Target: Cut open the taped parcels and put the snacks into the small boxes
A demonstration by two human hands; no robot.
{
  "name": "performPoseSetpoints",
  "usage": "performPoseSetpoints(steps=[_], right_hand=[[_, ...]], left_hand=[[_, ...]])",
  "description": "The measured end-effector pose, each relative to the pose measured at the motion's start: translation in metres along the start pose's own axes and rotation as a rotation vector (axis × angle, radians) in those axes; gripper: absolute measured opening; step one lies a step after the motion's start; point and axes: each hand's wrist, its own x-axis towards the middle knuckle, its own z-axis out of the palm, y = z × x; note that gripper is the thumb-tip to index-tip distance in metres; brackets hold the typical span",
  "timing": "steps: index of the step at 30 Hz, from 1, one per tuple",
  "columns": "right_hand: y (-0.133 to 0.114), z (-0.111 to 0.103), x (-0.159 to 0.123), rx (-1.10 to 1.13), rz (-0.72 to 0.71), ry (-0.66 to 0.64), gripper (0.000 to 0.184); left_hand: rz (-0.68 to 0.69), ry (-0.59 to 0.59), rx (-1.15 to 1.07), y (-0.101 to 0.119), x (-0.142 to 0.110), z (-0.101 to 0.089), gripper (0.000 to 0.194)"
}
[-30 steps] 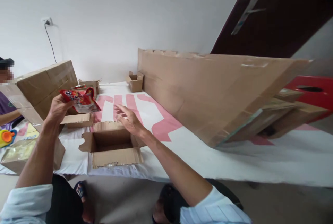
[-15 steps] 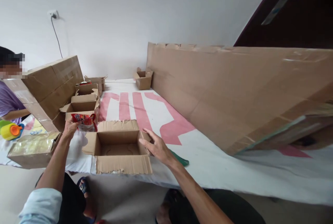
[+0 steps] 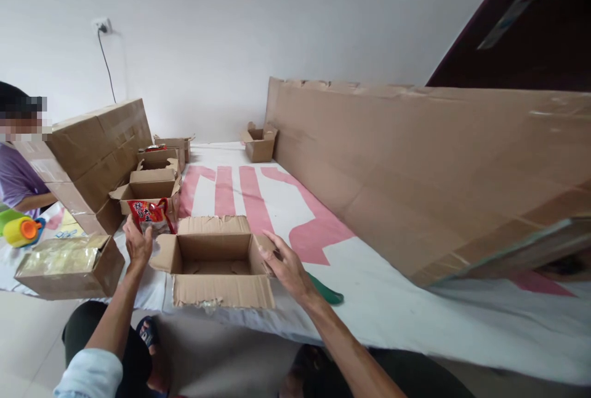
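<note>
An open cardboard box (image 3: 224, 290) stands in front of me at the table's edge, its flaps spread and no contents visible inside. My right hand (image 3: 289, 267) grips the right side flap between thumb and fingers. Left of the box, a red snack packet (image 3: 151, 216) with a clear lower part leans upright against another open carton (image 3: 150, 190). Just below the packet is my left hand (image 3: 137, 243), its thumb and fingers apart; whether a fingertip still touches the packet's edge is hard to see.
A taped carton (image 3: 64, 267) lies at left, beside stacked cartons (image 3: 99, 158) and a yellow toy (image 3: 21, 233). A green object (image 3: 327, 290) lies by my right wrist. A small open box (image 3: 260, 145) stands at the back, against a large cardboard panel (image 3: 392, 170). Another person (image 3: 21, 176) sits at far left.
My left hand has come away from the packet's corner and shifted slightly right and down, its fingers now apart. The packet stays by the carton. My right hand remains at the box flap.
</note>
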Motion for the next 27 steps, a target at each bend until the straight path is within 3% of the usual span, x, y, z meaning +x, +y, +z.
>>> performPoseSetpoints(steps=[3,6,10,18,21,27], right_hand=[[0.001,-0.001,-0.001,0.011,0.039,-0.024,0.09],[0.003,-0.003,-0.003,0.016,0.019,-0.018,0.093],[0.012,-0.008,-0.003,0.095,0.026,0.054,0.096],[0.04,-0.007,0.006,0.347,0.206,0.245,0.097],[0.048,-0.005,0.003,0.255,0.156,0.232,0.085],[0.058,0.001,-0.008,0.093,-0.079,0.109,0.06]], left_hand=[[0.109,-0.033,0.157,-0.002,-0.017,0.009,0.08],[0.115,-0.05,0.188,-0.005,-0.022,0.02,0.094],[0.111,-0.022,0.237,-0.008,-0.011,0.028,0.099],[0.112,0.004,0.397,-0.02,0.019,0.017,0.098],[0.131,-0.02,0.45,-0.021,0.022,0.019,0.095],[0.086,-0.066,0.505,-0.014,0.031,0.032,0.092]])
